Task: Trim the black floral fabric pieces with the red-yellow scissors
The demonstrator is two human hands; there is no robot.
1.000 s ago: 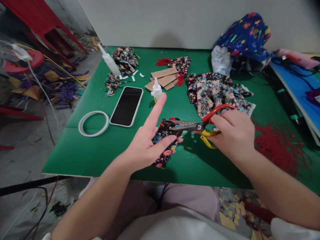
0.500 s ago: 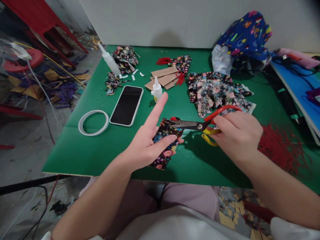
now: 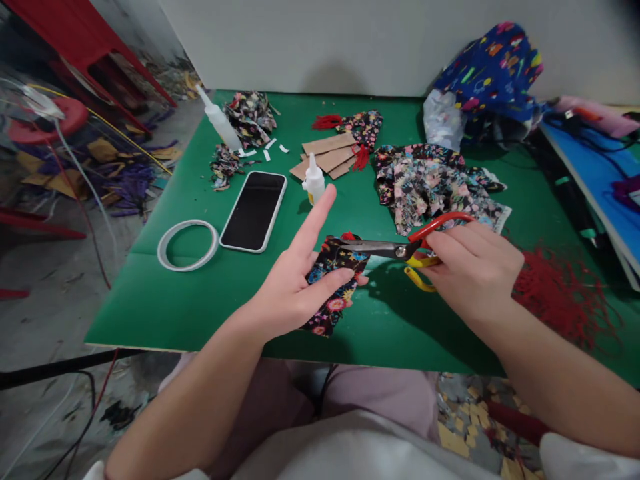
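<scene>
The left hand's (image 3: 293, 287) grip pinches a dark, floral-patterned fabric piece (image 3: 334, 305) near 6 o'clock over the green surface (image 3: 165, 307), the forefinger extended towards 1 o'clock, presumably clear of the blades. At the fabric's 2 o'clock, the right hand's (image 3: 473, 263) grip is wrapped round red-and-yellow-handled metal scissors (image 3: 380, 249), blades pointing to 9 o'clock, seemingly to reach the fabric's upper end.
</scene>
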